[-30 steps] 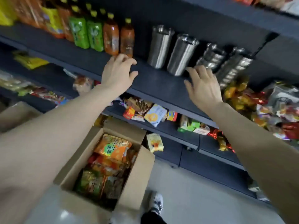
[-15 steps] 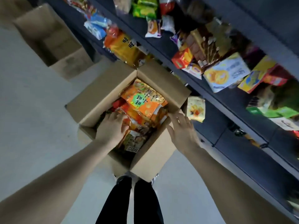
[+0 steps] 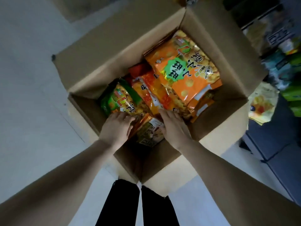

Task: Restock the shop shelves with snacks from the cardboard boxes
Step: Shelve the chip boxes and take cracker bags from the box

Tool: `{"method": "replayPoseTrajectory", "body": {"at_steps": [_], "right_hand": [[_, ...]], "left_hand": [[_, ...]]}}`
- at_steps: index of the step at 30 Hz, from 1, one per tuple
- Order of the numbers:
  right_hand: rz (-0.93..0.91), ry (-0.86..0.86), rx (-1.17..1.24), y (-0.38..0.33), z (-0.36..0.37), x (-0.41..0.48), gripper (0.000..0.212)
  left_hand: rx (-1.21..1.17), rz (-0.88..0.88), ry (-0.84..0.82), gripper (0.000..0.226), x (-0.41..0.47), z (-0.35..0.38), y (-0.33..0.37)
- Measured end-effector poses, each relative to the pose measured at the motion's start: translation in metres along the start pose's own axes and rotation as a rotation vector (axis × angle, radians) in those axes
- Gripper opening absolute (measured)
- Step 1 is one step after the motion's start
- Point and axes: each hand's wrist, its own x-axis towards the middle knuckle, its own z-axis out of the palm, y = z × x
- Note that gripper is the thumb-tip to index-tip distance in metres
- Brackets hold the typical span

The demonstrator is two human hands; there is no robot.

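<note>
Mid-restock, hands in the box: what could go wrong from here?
1. The pale bag between the left hand and right hand seems to lie partly under other packs; tugging it may drag them along.
2. The big orange bag sits topmost in the cardboard box and could slide if the pile shifts.

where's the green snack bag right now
In the head view the green snack bag lies inside the open cardboard box, on its left side beside the red-orange bags, with the left hand touching its near edge.
</note>
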Motion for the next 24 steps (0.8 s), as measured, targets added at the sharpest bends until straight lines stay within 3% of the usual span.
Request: {"method": "replayPoseTrajectory", "body": {"at_steps": [4,9,15,20,24], "right_hand": [[0.037,-0.162,0.163,-0.005,0.037,0.035,0.077],[0.116,-0.280,0.282,-0.005,0.051,0.048,0.071],[0.117,-0.197,0.331,0.018,0.007,0.040,0.066],[0.183,-0.237,0.552,0.052,-0.008,0.039,0.050],[0.171,-0.299,0.453,0.060,0.004,0.042,0.049]], "left_hand": [[0.035,-0.015,0.036,0.028,0.004,0.022,-0.015],[0.005,-0.041,0.039,0.029,0.002,0.027,-0.015],[-0.066,-0.155,-0.125,0.066,0.028,0.011,-0.018],[0.175,0.030,-0.329,0.085,0.094,0.016,-0.025],[0.401,0.161,-0.510,0.089,0.136,0.030,-0.036]]}}
